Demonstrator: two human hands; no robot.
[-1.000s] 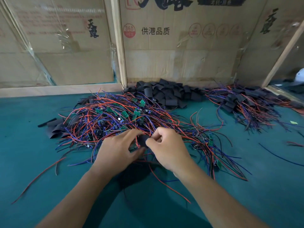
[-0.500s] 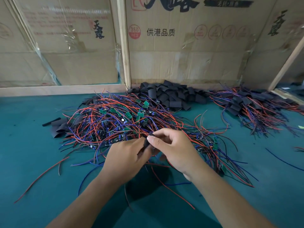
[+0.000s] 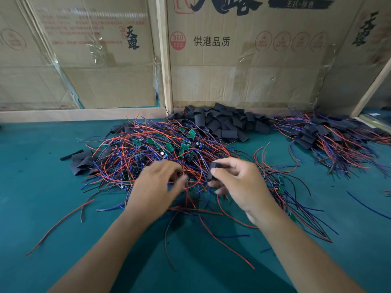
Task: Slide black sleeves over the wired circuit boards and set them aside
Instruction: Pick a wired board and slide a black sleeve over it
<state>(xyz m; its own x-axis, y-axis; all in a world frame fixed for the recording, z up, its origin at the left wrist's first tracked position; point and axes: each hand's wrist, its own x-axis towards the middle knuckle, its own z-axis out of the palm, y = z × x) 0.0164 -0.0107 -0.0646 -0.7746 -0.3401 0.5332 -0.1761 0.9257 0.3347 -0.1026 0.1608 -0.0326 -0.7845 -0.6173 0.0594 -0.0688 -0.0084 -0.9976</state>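
Hands now apart: right hand (image 3: 239, 182) pinching black sleeve (image 3: 213, 170), left hand (image 3: 157, 185) on wires (image 3: 148, 144).

Teal felt-covered counter (image 3: 31, 197). Behind it, 2 flattened brown cardboard boxes: left one (image 3: 74, 49) patched with clear tape, right one (image 3: 243, 70) printed with black Chinese characters and a red "360 PCS" stamp. Pale upright wooden post (image 3: 166, 60) between them, horizontal wooden rail (image 3: 74, 115) along the counter's back edge.

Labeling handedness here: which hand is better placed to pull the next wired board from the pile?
Left, probably. The left hand lies on the wire pile, its blurred fingers among the wires. The right hand pinches a black sleeve, so it looks occupied.
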